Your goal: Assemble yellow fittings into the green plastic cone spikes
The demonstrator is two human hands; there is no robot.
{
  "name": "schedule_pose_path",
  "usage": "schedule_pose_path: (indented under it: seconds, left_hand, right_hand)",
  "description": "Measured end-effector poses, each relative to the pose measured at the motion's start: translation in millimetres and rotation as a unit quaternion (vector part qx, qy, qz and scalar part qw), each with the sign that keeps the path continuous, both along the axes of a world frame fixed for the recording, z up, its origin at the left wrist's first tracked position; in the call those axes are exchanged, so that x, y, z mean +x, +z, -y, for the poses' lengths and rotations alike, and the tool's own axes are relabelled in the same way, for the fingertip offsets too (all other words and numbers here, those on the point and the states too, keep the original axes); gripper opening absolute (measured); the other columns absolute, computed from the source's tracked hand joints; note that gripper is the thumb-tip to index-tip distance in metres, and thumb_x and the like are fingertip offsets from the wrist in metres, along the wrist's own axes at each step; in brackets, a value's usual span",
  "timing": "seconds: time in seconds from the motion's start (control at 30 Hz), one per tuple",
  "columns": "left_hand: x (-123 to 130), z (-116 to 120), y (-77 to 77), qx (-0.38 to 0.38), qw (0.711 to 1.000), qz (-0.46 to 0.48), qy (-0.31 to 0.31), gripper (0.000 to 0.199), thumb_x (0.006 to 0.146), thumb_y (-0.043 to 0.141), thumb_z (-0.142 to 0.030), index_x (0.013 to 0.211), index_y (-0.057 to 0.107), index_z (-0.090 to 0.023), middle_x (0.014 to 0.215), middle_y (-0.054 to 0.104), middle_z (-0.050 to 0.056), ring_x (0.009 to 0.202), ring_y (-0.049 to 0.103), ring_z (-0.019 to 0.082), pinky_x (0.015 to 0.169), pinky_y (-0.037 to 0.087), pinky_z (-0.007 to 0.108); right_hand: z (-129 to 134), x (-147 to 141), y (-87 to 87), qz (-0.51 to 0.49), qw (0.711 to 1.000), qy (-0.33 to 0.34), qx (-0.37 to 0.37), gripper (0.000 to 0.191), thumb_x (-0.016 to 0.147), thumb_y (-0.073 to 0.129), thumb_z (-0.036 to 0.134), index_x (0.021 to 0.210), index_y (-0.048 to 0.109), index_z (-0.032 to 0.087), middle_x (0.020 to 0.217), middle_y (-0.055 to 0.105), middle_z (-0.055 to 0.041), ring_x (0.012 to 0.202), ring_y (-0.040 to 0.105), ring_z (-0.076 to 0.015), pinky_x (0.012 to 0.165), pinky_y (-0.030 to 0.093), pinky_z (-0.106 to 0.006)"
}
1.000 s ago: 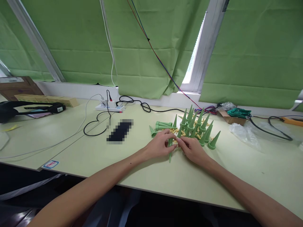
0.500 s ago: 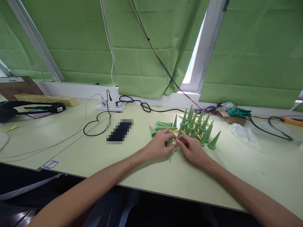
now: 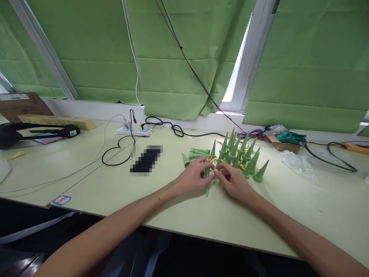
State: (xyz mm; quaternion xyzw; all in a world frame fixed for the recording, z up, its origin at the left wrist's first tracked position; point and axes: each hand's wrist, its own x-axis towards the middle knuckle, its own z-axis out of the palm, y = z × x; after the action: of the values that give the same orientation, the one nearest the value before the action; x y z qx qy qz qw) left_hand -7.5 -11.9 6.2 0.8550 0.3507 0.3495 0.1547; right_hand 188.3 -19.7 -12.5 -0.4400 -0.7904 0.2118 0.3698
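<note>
My left hand (image 3: 195, 175) is closed around a green plastic spike (image 3: 207, 190), its pointed end sticking out below the fingers toward me. My right hand (image 3: 234, 182) pinches thumb to forefinger right beside the left fingertips; whatever sits in that pinch is too small and covered to make out. Just behind both hands stand several green cone-shaped spikes (image 3: 231, 144), points up, on flanged bases. Small yellow pieces (image 3: 212, 159) lie scattered among them. More green spikes (image 3: 198, 152) lie on their sides to the left of the group.
A blurred-out dark object (image 3: 146, 159) lies left of my hands. Behind it is a white power strip (image 3: 134, 131) with black cables (image 3: 180, 130). At the right are a small cardboard box (image 3: 281, 144) and a clear plastic bag (image 3: 298, 163). The table's front edge (image 3: 225, 241) runs beneath my forearms.
Hardly anything differs: both hands stay together in the same place, with only a slight shift of the fingertips and the held spike.
</note>
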Motion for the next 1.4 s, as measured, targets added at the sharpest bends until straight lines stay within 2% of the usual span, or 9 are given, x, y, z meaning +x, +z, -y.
schedule_pose_path:
  seconds: [0.2, 0.47, 0.57, 0.7, 0.8, 1.0, 1.2, 1.3, 1.4]
  left_hand:
    - [-0.1, 0.2, -0.7, 0.01, 1.0, -0.01, 0.003, 0.016, 0.09, 0.059, -0.03, 0.098, 0.068, -0.019, 0.09, 0.055, 0.003, 0.067, 0.053, 0.012, 0.062, 0.047, 0.026]
    - [0.2, 0.9, -0.7, 0.03, 0.999, -0.027, -0.002, 0.015, 0.089, 0.061, -0.027, 0.098, 0.069, -0.018, 0.086, 0.056, 0.004, 0.08, 0.057, 0.017, 0.068, 0.047, 0.028]
    - [-0.3, 0.4, -0.8, 0.025, 0.999, -0.019, -0.001, 0.016, 0.09, 0.06, -0.028, 0.099, 0.069, -0.018, 0.088, 0.056, 0.004, 0.076, 0.056, 0.015, 0.066, 0.047, 0.028]
    - [-0.6, 0.0, -1.1, 0.007, 1.0, -0.003, 0.0, 0.016, 0.09, 0.06, -0.028, 0.098, 0.068, -0.018, 0.091, 0.055, 0.004, 0.066, 0.053, 0.011, 0.061, 0.046, 0.025]
    - [-0.1, -0.1, -1.3, 0.005, 1.0, 0.0, 0.003, 0.015, 0.089, 0.06, -0.028, 0.097, 0.069, -0.018, 0.09, 0.055, 0.003, 0.064, 0.052, 0.01, 0.06, 0.046, 0.025]
    - [0.2, 0.5, -1.0, 0.005, 1.0, -0.01, 0.001, 0.016, 0.09, 0.06, -0.03, 0.098, 0.068, -0.018, 0.089, 0.054, 0.003, 0.068, 0.054, 0.012, 0.061, 0.046, 0.026]
    - [-0.4, 1.3, -0.9, 0.019, 0.999, -0.029, -0.002, 0.015, 0.09, 0.06, -0.028, 0.097, 0.068, -0.018, 0.088, 0.055, 0.004, 0.078, 0.056, 0.016, 0.065, 0.045, 0.028]
    - [-0.1, 1.3, 0.0, 0.012, 1.0, -0.029, 0.0, 0.015, 0.09, 0.06, -0.028, 0.098, 0.068, -0.019, 0.089, 0.056, 0.004, 0.078, 0.056, 0.017, 0.064, 0.046, 0.028]
    - [0.4, 1.4, 1.0, 0.002, 1.0, -0.021, 0.009, 0.015, 0.089, 0.06, -0.028, 0.097, 0.068, -0.019, 0.09, 0.057, 0.004, 0.077, 0.057, 0.016, 0.063, 0.046, 0.027]
  right_hand:
    - [0.5, 0.2, 1.0, 0.006, 1.0, 0.016, 0.011, 0.026, 0.101, 0.044, 0.04, 0.085, 0.053, 0.021, 0.053, 0.046, 0.0063, 0.049, 0.038, -0.0126, 0.052, 0.027, -0.026]
    - [-4.4, 0.3, -1.9, 0.014, 1.0, 0.007, 0.026, 0.046, 0.103, 0.038, 0.043, 0.064, 0.042, 0.02, 0.053, 0.043, 0.0038, 0.051, 0.037, -0.0119, 0.054, 0.029, -0.027]
    - [-4.2, -0.1, -1.9, 0.008, 1.0, -0.002, 0.025, 0.044, 0.102, 0.04, 0.045, 0.066, 0.046, 0.02, 0.054, 0.045, 0.0038, 0.051, 0.036, -0.0117, 0.054, 0.029, -0.027]
    - [-1.8, -0.8, -0.4, 0.002, 1.0, -0.008, 0.014, 0.03, 0.1, 0.047, 0.044, 0.086, 0.056, 0.02, 0.053, 0.046, 0.0061, 0.049, 0.038, -0.012, 0.051, 0.028, -0.026]
    - [-0.2, -0.5, 0.1, 0.004, 1.0, 0.0, 0.01, 0.024, 0.099, 0.048, 0.041, 0.092, 0.055, 0.02, 0.051, 0.044, 0.0074, 0.048, 0.039, -0.0123, 0.05, 0.027, -0.026]
    - [-0.1, 0.2, 0.0, 0.006, 1.0, 0.012, 0.024, 0.027, 0.1, 0.045, 0.039, 0.083, 0.054, 0.02, 0.053, 0.047, 0.006, 0.049, 0.039, -0.0119, 0.051, 0.028, -0.026]
    - [-3.1, 0.2, -1.6, 0.015, 0.999, 0.005, 0.047, 0.043, 0.101, 0.041, 0.041, 0.064, 0.039, 0.021, 0.054, 0.043, 0.004, 0.05, 0.035, -0.0113, 0.052, 0.028, -0.027]
    - [-3.8, 0.3, -2.4, 0.013, 0.999, 0.001, 0.037, 0.042, 0.101, 0.042, 0.043, 0.066, 0.044, 0.02, 0.054, 0.045, 0.0041, 0.05, 0.036, -0.0115, 0.052, 0.028, -0.026]
    - [-2.3, 0.0, -1.2, 0.007, 1.0, -0.001, 0.014, 0.032, 0.1, 0.046, 0.044, 0.081, 0.054, 0.02, 0.053, 0.045, 0.0059, 0.049, 0.038, -0.0122, 0.051, 0.028, -0.026]
